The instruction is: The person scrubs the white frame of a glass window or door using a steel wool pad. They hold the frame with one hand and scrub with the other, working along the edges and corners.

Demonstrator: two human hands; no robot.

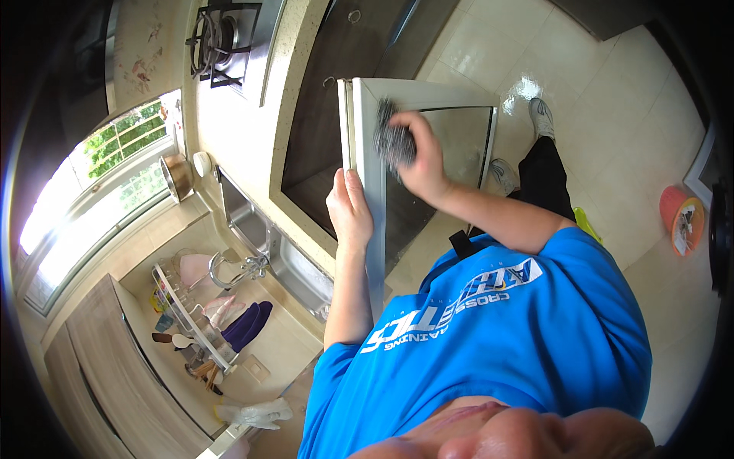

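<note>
A white-framed panel [371,86] with a dark, glassy inset [461,140] stands upright before me, beside the kitchen counter. My left hand [350,215] grips its near left edge, thumb and fingers around the frame. In my right hand [427,163] is a dark grey scrubber [394,140], pressed against or just over the frame near its upper left corner. The scrubber is blurred, so I cannot tell whether it is a scouring pad or a brush. Part of the inset is hidden behind my right hand and forearm.
Left of the panel runs the pale counter [275,149] with a gas stove [223,43], a steel sink [295,269] and a faucet [241,268]. A metal pot [176,177] sits by the window. Utensils and purple gloves [248,327] hang from a rack [192,318]. An orange bin [674,209] stands right.
</note>
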